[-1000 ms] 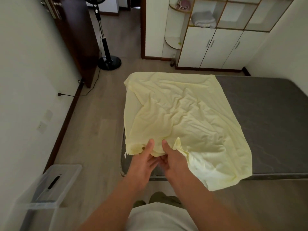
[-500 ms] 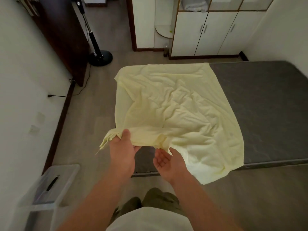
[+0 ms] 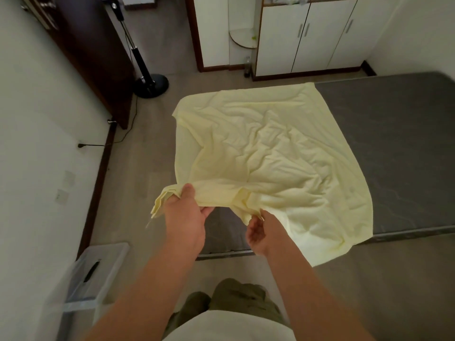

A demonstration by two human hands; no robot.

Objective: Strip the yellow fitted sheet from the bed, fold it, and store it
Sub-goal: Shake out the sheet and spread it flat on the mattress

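The yellow fitted sheet (image 3: 266,153) lies folded and wrinkled over the left end of the bare grey mattress (image 3: 394,148). Its right near corner hangs over the mattress's front edge. My left hand (image 3: 184,217) grips the sheet's near left corner, lifted off the mattress, with bunched layers sticking out past my thumb. My right hand (image 3: 261,232), palm turned up, pinches the sheet's near edge a little to the right. The stretch of edge between my hands is raised and taut.
A clear plastic storage box (image 3: 91,274) stands on the floor at the lower left by the wall. A standing fan's base (image 3: 150,86) and a dark wooden door (image 3: 98,60) are at the far left. White cupboards (image 3: 315,35) line the far wall.
My hands have moved apart along the sheet's near edge. The left hand pulled the corner out to the left and up; the right hand went from open under the edge to pinching it.
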